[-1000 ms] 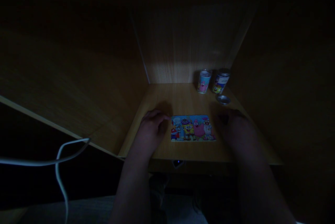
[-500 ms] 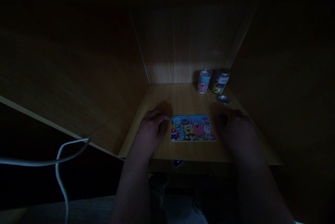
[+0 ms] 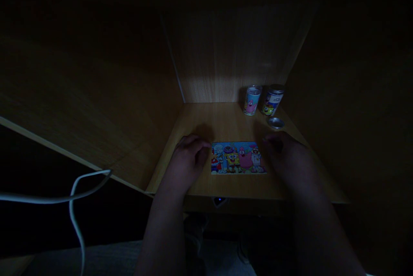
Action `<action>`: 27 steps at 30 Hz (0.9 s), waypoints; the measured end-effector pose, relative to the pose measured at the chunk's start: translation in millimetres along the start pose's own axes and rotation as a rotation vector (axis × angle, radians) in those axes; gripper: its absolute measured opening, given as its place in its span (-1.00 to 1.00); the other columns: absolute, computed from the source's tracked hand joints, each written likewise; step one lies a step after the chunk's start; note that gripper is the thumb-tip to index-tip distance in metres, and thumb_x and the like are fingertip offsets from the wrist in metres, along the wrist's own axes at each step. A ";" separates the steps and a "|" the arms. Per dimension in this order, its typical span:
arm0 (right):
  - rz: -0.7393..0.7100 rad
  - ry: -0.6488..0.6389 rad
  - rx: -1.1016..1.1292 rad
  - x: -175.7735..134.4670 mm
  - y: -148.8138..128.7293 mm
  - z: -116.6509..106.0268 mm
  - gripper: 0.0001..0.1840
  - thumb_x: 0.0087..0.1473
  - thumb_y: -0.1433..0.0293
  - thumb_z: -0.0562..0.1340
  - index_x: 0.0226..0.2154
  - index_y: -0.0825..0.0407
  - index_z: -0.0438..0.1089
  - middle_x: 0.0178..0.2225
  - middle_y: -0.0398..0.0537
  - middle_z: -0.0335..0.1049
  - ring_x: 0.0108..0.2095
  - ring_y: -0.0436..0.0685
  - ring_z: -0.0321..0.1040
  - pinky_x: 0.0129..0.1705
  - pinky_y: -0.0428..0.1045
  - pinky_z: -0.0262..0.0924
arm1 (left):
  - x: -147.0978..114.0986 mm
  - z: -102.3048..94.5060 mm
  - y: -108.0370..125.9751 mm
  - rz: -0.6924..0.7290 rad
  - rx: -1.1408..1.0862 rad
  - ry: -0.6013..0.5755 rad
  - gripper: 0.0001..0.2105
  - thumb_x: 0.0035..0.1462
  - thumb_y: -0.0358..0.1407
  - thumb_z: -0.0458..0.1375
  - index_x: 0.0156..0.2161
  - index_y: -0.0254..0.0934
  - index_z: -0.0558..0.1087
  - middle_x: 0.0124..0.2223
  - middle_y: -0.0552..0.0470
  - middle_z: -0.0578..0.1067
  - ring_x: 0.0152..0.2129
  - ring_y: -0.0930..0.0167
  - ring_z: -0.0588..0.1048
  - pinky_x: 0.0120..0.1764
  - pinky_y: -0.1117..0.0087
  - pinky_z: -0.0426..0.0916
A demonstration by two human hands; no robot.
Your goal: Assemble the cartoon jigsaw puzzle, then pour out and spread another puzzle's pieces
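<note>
A flat rectangular cartoon picture (image 3: pixel 238 158) lies on the wooden shelf board, with colourful characters on blue. At its left edge rests my left hand (image 3: pixel 190 155), loosely curved, the index finger stretched to the upper left corner and the thumb apart from it. My right hand (image 3: pixel 288 155) is just beyond the upper right corner, fingertips pinched together. Something tiny and pale seems to show at those tips, too dark and small to name. Behind stand a clear-topped can with a pink character (image 3: pixel 251 101) and a second cartoon can (image 3: pixel 272 100). A round metal lid (image 3: pixel 276 123) lies before them.
Wooden panels enclose the board (image 3: pixel 209 116) on the left, right and back. White cable (image 3: pixel 75 220) hangs at the lower left. Below the board's front edge is a small device with a blue light (image 3: pixel 220 200). The light is very dim.
My right hand has shifted slightly left and up, its fingertips now nearer the picture's upper right corner. My left hand, the picture, cans and lid have stayed in place.
</note>
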State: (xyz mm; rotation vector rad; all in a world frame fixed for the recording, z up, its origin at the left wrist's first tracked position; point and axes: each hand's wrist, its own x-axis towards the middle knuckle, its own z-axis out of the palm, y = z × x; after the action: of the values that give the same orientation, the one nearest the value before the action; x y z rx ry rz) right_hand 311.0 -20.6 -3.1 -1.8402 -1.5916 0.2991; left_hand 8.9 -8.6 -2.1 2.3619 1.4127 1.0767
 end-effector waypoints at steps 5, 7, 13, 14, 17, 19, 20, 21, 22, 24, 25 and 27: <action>0.006 -0.152 0.521 -9.4 -17.3 9.8 -0.63 0.32 0.07 0.30 -0.06 -0.02 0.60 -0.14 0.04 0.69 -0.23 0.21 0.60 -0.21 0.06 0.42 | -1.5 -1.1 2.8 0.069 -0.071 -0.011 -0.85 0.38 -0.36 0.31 -0.02 -0.09 0.65 -0.04 -0.02 0.62 -0.07 0.26 0.57 0.03 0.11 0.49; 0.003 -0.253 0.653 -14.4 -27.0 15.5 -0.62 0.32 0.04 0.32 -0.07 -0.03 0.60 -0.20 0.00 0.68 -0.29 0.18 0.58 -0.23 0.05 0.42 | -3.1 -0.5 5.4 0.101 -0.099 0.002 -0.81 0.35 -0.32 0.36 0.02 -0.07 0.65 -0.01 -0.04 0.60 -0.04 0.24 0.56 0.02 0.11 0.50; -0.062 -0.316 0.881 -27.3 -50.7 33.1 -0.69 0.24 0.14 0.43 -0.08 -0.07 0.44 -0.25 -0.10 0.62 -0.24 0.13 0.56 -0.21 0.01 0.40 | -5.5 4.2 18.3 0.146 -0.198 0.009 -0.66 0.24 -0.29 0.46 0.12 -0.04 0.66 0.02 -0.06 0.58 0.00 0.23 0.56 0.02 0.16 0.52; -0.068 -0.329 0.906 -28.6 -52.6 35.5 -0.68 0.24 0.16 0.43 -0.07 -0.08 0.40 -0.25 -0.11 0.62 -0.23 0.12 0.57 -0.19 0.02 0.40 | -5.4 4.8 20.0 0.149 -0.212 0.009 -0.65 0.24 -0.30 0.46 0.12 -0.04 0.66 0.02 -0.06 0.58 -0.01 0.23 0.56 0.01 0.17 0.52; -0.084 -0.371 0.951 -30.9 -55.3 40.9 -0.68 0.27 0.19 0.41 -0.06 -0.11 0.34 -0.24 -0.14 0.62 -0.22 0.11 0.57 -0.16 0.03 0.40 | -4.6 5.6 22.5 0.157 -0.234 0.027 -0.69 0.27 -0.29 0.44 0.10 -0.05 0.67 0.00 -0.05 0.58 -0.04 0.25 0.56 0.01 0.17 0.51; -0.088 -0.381 0.953 -30.9 -55.4 43.0 -0.71 0.27 0.21 0.41 -0.07 -0.10 0.34 -0.25 -0.15 0.62 -0.22 0.11 0.57 -0.17 0.02 0.40 | -4.3 5.8 22.3 0.166 -0.232 0.033 -0.73 0.29 -0.30 0.43 0.07 -0.06 0.67 -0.01 -0.05 0.59 -0.04 0.26 0.56 0.01 0.17 0.51; -0.087 -0.382 0.947 -30.6 -55.1 43.9 -0.72 0.27 0.22 0.41 -0.08 -0.10 0.36 -0.25 -0.15 0.62 -0.23 0.10 0.57 -0.17 0.02 0.40 | -4.2 5.9 21.9 0.170 -0.227 0.032 -0.75 0.30 -0.30 0.42 0.06 -0.06 0.67 -0.02 -0.04 0.59 -0.04 0.26 0.56 0.01 0.17 0.50; -0.087 -0.384 0.938 -30.1 -54.7 44.7 -0.73 0.27 0.22 0.41 -0.07 -0.09 0.38 -0.25 -0.14 0.62 -0.22 0.10 0.58 -0.18 0.02 0.40 | -4.2 5.9 21.3 0.173 -0.222 0.029 -0.75 0.30 -0.31 0.42 0.06 -0.07 0.67 -0.02 -0.04 0.59 -0.05 0.26 0.56 0.01 0.17 0.50; -0.088 -0.389 0.930 -29.5 -54.0 45.5 -0.74 0.27 0.22 0.40 -0.07 -0.08 0.41 -0.23 -0.13 0.62 -0.21 0.10 0.58 -0.17 0.02 0.41 | -4.1 6.0 20.7 0.173 -0.220 0.023 -0.75 0.30 -0.32 0.42 0.06 -0.07 0.67 -0.02 -0.04 0.59 -0.05 0.27 0.56 0.01 0.16 0.50; -0.097 -0.394 0.919 -28.6 -52.7 47.1 -0.74 0.28 0.21 0.40 -0.04 -0.07 0.49 -0.19 -0.09 0.64 -0.18 0.11 0.59 -0.13 0.03 0.43 | -4.0 6.1 19.6 0.165 -0.222 0.008 -0.76 0.31 -0.32 0.41 0.06 -0.07 0.66 -0.02 -0.04 0.59 -0.05 0.27 0.57 0.02 0.15 0.50; -0.101 -0.392 0.917 -28.3 -52.1 47.8 -0.74 0.28 0.20 0.40 -0.04 -0.07 0.52 -0.17 -0.07 0.65 -0.16 0.12 0.59 -0.11 0.04 0.44 | -4.0 6.1 19.2 0.159 -0.225 0.003 -0.76 0.31 -0.33 0.40 0.05 -0.07 0.66 -0.01 -0.04 0.60 -0.05 0.26 0.57 0.02 0.15 0.50; -0.095 -0.379 0.925 -28.1 -51.7 48.6 -0.73 0.26 0.18 0.41 -0.05 -0.07 0.56 -0.15 -0.05 0.66 -0.15 0.12 0.60 -0.09 0.05 0.46 | -3.9 6.0 18.6 0.153 -0.228 -0.001 -0.76 0.33 -0.33 0.39 0.07 -0.06 0.65 -0.01 -0.04 0.60 -0.05 0.26 0.57 0.02 0.15 0.50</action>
State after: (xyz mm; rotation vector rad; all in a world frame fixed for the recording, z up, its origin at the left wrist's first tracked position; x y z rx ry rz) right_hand 236.1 -29.3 -14.5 -1.0151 -1.3960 1.1698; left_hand 24.6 -20.5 0.8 2.3324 1.0590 1.2028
